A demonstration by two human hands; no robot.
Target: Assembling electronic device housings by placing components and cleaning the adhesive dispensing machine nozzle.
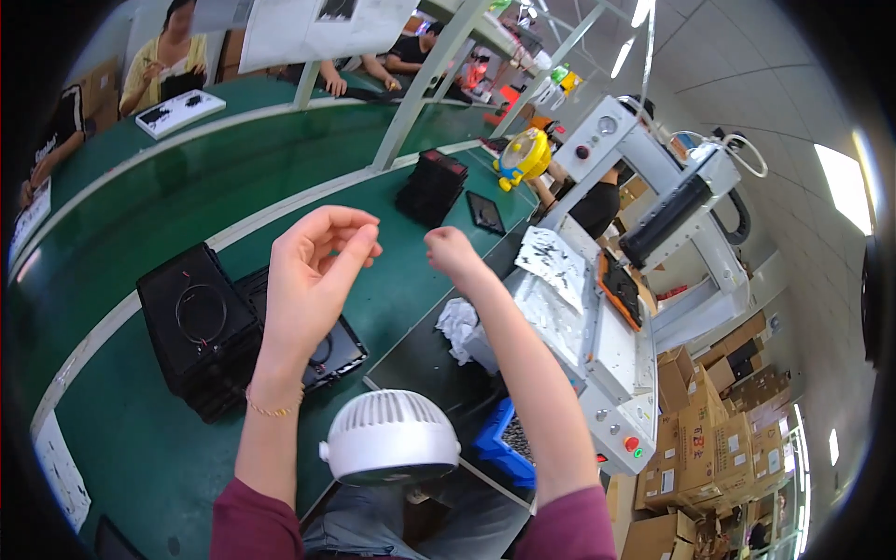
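Note:
My left hand (pixel 315 273) is raised over the green bench, fingers curled in and the thumb pressed towards their tips. My right hand (pixel 455 254) hovers to its right, closed like a fist. Anything inside either hand is hidden or too small to make out. Left of my left forearm stands a stack of black rectangular panels (pixel 201 308), a loop of thin dark wire lying on the top one. Another black panel (pixel 347 353) lies partly behind my left wrist. Beyond my right hand are a second black stack (pixel 431 187) and a single flat panel (pixel 485 213).
A white fan (pixel 390 431) sits close before me. To the right are crumpled tissue (pixel 457 327), a blue bin (pixel 493 443) of small metal parts, and a white bench machine (pixel 597 383) holding an orange-edged fixture (pixel 618 291). A metal post (pixel 406 117) rises ahead; co-workers sit beyond.

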